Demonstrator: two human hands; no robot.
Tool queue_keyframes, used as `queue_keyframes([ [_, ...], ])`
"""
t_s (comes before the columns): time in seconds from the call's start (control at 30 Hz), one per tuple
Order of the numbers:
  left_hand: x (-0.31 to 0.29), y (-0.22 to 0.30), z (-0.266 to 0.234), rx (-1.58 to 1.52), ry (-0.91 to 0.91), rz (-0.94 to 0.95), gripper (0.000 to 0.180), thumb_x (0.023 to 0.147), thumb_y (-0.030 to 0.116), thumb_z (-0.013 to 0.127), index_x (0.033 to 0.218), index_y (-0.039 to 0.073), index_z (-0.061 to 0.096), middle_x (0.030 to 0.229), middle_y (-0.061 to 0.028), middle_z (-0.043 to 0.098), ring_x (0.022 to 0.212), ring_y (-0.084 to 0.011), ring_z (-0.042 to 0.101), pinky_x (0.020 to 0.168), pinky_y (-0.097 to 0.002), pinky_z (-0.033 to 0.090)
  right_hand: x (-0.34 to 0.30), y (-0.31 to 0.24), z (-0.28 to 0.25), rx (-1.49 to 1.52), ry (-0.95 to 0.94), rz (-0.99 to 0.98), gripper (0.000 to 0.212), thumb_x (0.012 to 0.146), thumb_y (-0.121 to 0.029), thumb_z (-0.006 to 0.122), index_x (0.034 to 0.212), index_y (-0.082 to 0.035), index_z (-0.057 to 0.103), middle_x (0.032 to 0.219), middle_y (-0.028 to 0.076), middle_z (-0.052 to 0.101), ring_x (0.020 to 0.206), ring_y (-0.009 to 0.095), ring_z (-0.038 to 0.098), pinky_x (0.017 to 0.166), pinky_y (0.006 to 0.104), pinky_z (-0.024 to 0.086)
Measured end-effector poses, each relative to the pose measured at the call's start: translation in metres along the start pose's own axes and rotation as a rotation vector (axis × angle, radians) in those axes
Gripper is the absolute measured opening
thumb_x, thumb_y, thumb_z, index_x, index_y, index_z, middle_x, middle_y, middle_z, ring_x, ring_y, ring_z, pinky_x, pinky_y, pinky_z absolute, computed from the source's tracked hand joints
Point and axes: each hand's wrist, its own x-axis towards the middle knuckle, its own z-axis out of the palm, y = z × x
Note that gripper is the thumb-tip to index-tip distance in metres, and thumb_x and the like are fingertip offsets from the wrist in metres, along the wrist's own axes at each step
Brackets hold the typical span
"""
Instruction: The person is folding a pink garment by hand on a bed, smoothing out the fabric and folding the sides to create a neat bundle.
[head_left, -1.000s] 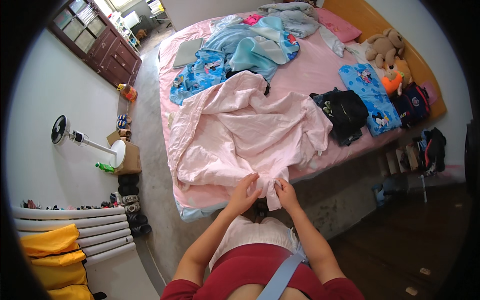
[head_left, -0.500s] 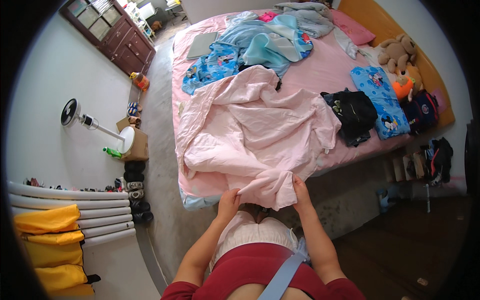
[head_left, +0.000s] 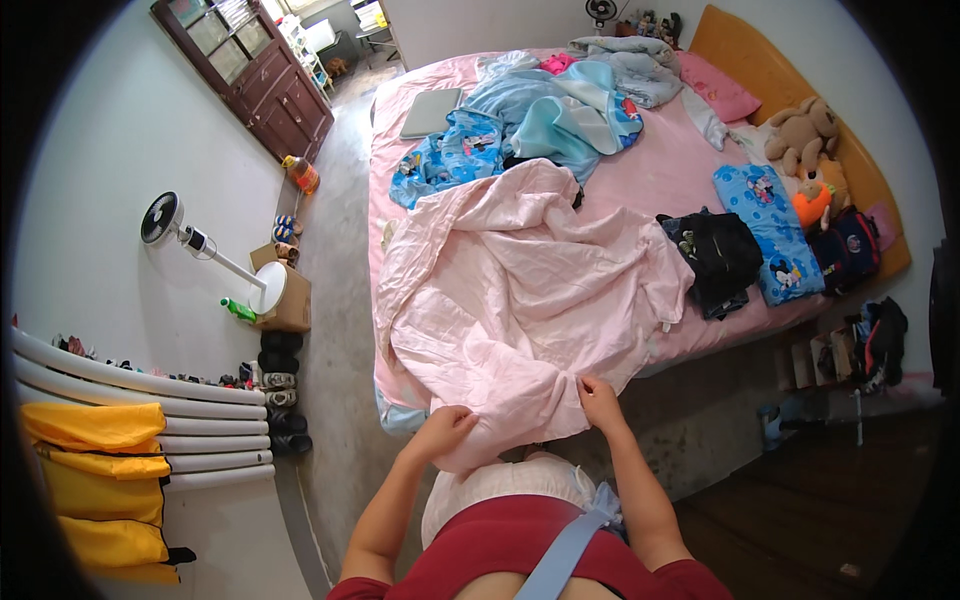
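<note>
A: Grip?
B: Left hand [head_left: 448, 430] pinches the pink cloth's [head_left: 530, 310] near edge. Cloth spreads over the bed [head_left: 655, 165], overhanging its near side. Right hand [head_left: 600, 403] pinches likewise.
A: Risk?
B: Hard tug could disturb dark clothes [head_left: 725, 258] alongside.
A: Writing?
B: Navy bag [head_left: 850, 247]: marking, illegible.

The pink cover [head_left: 535, 285] is made of thin matt cloth, creased all over; in the aqua blanket [head_left: 550, 125] a smoother, faintly satiny cloth is seen. The headboard [head_left: 762, 75] is formed of smooth wood, lightly glossed. Short plush is shown on the brown toy [head_left: 798, 135], plain matt cardboard on the box [head_left: 292, 303]. Smooth white plastic is used for the fan stand [head_left: 224, 264] — the dark surface [head_left: 800, 510], poorly lit, might be polished wood.
</note>
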Motion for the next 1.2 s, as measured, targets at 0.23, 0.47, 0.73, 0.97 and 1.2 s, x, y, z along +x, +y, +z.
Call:
queue_keyframes([
  [0.23, -0.003, -0.030, -0.030, -0.102, 0.159, 0.011, 0.031, 0.088, 0.025, 0.060, 0.096, -0.004, 0.066, 0.081, -0.0180, 0.067, 0.071, -0.0255, 0.064, 0.066, -0.0360, 0.049, -0.024, -0.067, 0.070, -0.437, 0.103, -0.389, 0.051, 0.080, -0.019, 0.068, 0.126, -0.002, 0.053, 0.128, 0.020, 0.054, 0.119, 0.034, 0.051, 0.101, 0.0412, 0.038],
  [0.47, -0.009, -0.023, -0.029, -0.158, 0.201, 0.226, 0.025, 0.083, 0.020, 0.065, 0.090, -0.002, 0.059, 0.078, -0.0157, 0.067, 0.071, -0.0253, 0.065, 0.065, -0.0352, 0.050, -0.064, -0.131, 0.159, -0.322, -0.171, -0.489, 0.073, 0.073, -0.027, 0.075, 0.134, -0.004, 0.044, 0.120, 0.016, 0.059, 0.113, 0.031, 0.056, 0.095, 0.0432, 0.039],
  [0.73, -0.032, -0.058, -0.052, -0.468, -0.079, 0.311, 0.017, 0.090, 0.012, 0.053, 0.100, -0.002, 0.054, 0.094, -0.0124, 0.064, 0.083, -0.0176, 0.060, 0.076, -0.0282, 0.048, -0.098, -0.127, 0.188, -0.207, -0.091, -0.236, 0.024, 0.082, -0.015, 0.066, 0.102, -0.001, 0.064, 0.080, 0.017, 0.065, 0.072, 0.027, 0.064, 0.065, 0.0337, 0.048],
  [0.97, -0.062, -0.090, -0.068, -0.376, -0.311, 0.430, 0.031, 0.096, 0.016, 0.042, 0.117, -0.003, 0.055, 0.110, -0.0148, 0.060, 0.102, -0.0222, 0.057, 0.089, -0.0319, 0.044, -0.152, -0.108, 0.216, 0.181, 0.025, 0.026, 0.016, 0.093, -0.012, 0.057, 0.092, 0.003, 0.062, 0.076, 0.000, 0.061, 0.072, 0.006, 0.055, 0.064, 0.0239, 0.046],
  [1.2, -0.072, -0.106, -0.061, -0.244, -0.280, 0.397, 0.022, 0.092, 0.019, 0.052, 0.095, 0.000, 0.063, 0.082, -0.0184, 0.063, 0.073, -0.0294, 0.062, 0.070, -0.0378, 0.049, -0.183, -0.113, 0.206, -0.018, 0.098, 0.078, 0.014, 0.091, -0.011, 0.060, 0.093, 0.002, 0.061, 0.077, 0.002, 0.059, 0.073, 0.008, 0.057, 0.068, 0.0250, 0.048],
])
